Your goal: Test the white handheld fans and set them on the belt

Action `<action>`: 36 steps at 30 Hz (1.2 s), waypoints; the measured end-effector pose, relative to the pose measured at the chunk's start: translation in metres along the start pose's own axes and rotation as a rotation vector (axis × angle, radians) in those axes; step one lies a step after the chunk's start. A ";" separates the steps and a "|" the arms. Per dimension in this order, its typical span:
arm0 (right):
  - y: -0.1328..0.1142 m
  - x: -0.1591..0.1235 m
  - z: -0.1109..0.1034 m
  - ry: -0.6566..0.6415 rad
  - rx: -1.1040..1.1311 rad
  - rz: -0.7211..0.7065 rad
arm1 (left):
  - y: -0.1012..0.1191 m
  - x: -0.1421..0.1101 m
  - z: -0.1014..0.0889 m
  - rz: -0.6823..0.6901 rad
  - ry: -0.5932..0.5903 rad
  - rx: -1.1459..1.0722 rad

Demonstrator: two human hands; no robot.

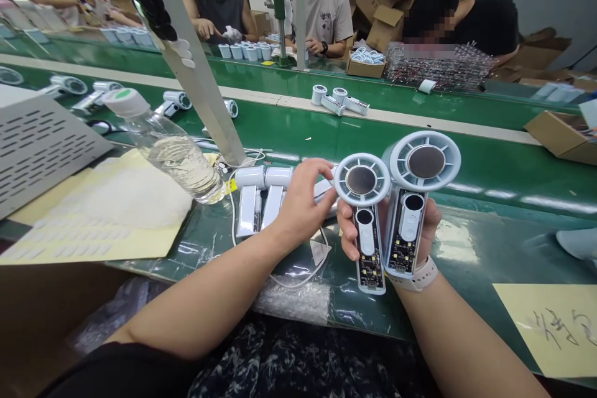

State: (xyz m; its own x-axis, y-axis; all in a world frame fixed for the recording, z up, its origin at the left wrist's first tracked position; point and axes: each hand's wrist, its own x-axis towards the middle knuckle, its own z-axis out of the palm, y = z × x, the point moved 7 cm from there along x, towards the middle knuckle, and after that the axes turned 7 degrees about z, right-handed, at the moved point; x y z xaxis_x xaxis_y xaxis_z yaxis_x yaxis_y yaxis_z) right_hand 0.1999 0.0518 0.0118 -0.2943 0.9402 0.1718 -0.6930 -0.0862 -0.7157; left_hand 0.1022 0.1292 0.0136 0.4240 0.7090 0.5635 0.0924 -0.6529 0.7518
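Note:
My right hand is wrapped round two light-blue handheld fans, held side by side and upright. The left one is a smaller-looking handheld fan; the other handheld fan stands beside it. Both have round grilles with dark centres and open handles that bare black circuit boards. At the left fan's rim, my left hand is closed, with thumb and forefinger on the edge of its head. Behind that hand, several more handheld fans lie on the bench, partly hidden.
A tilted water bottle stands left, near a slotted metal box and yellow sheets with white pieces. A slanted post rises ahead. Two fans lie on the green conveyor. Co-workers sit across it.

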 end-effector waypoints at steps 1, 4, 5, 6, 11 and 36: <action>0.000 0.001 -0.001 0.016 -0.017 -0.012 | 0.006 0.000 -0.005 -0.006 0.028 -0.097; 0.000 0.002 -0.007 0.112 -0.108 -0.041 | 0.015 -0.005 -0.002 -0.093 -0.042 -0.401; -0.001 0.003 -0.008 0.144 -0.134 -0.051 | 0.016 -0.008 0.003 -0.136 -0.097 -0.454; -0.001 0.003 -0.010 0.174 -0.154 -0.056 | 0.016 -0.010 0.007 -0.176 -0.135 -0.483; -0.004 0.002 -0.014 0.262 -0.175 -0.096 | 0.008 -0.013 0.016 -0.277 -0.157 -0.517; -0.012 0.003 -0.037 0.392 -0.107 -0.189 | 0.022 -0.008 0.011 -0.024 -0.235 -0.102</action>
State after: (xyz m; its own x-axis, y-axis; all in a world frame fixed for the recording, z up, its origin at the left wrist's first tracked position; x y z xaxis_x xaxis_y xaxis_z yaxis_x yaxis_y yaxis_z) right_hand 0.2320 0.0684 -0.0040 0.1167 0.9918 0.0513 -0.6330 0.1140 -0.7657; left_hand 0.1101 0.1058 0.0220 0.6219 0.6343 0.4593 0.0183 -0.5980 0.8013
